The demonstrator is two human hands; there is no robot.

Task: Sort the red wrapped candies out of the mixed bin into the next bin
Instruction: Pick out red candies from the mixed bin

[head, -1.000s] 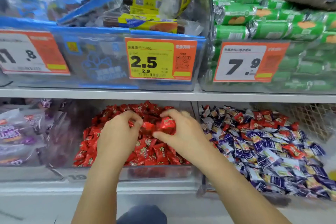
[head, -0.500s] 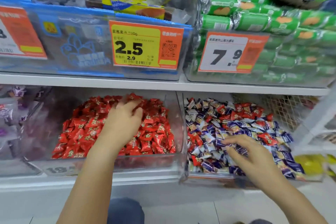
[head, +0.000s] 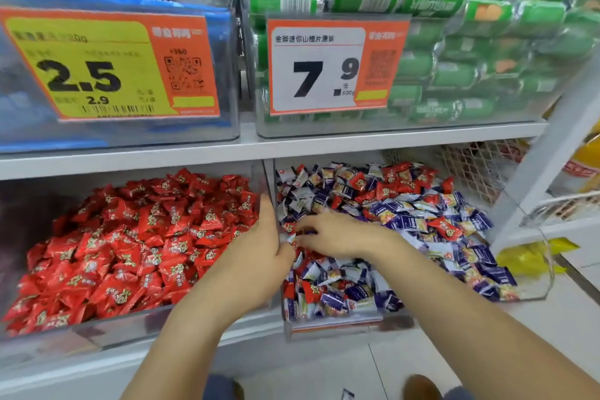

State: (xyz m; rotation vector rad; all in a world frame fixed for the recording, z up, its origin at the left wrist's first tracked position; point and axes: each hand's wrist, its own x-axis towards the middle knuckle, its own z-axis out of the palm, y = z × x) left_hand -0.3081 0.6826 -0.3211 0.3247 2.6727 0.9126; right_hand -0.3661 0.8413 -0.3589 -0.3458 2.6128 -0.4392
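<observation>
The mixed bin [head: 532, 282] on the lower shelf holds purple, white and red wrapped candies; a red candy [head: 446, 229] lies on top at the right. Left of it, the red bin [head: 107, 331] is full of red candies [head: 146, 237]. My right hand [head: 337, 234] reaches left across the mixed bin, and its thumb and fingertips pinch a small candy [head: 305, 232] at the bin's left side. My left hand [head: 256, 256] stands at the clear wall between the two bins with its thumb up, beside the right fingertips. Its fingers are mostly hidden and I see nothing in them.
A white shelf board [head: 292, 148] runs just above both bins and carries clear bins with price cards 2.5 [head: 107, 65] and 7.9 [head: 331, 65] and green packs [head: 454, 42]. A white upright [head: 545, 156] and a wire basket [head: 565, 204] stand at the right. One candy [head: 347, 394] lies on the floor.
My right hand left the red bin, crossed into the mixed bin and moved to its left side. My left hand slid right, from the red pile to the wall between the bins. The view moved closer.
</observation>
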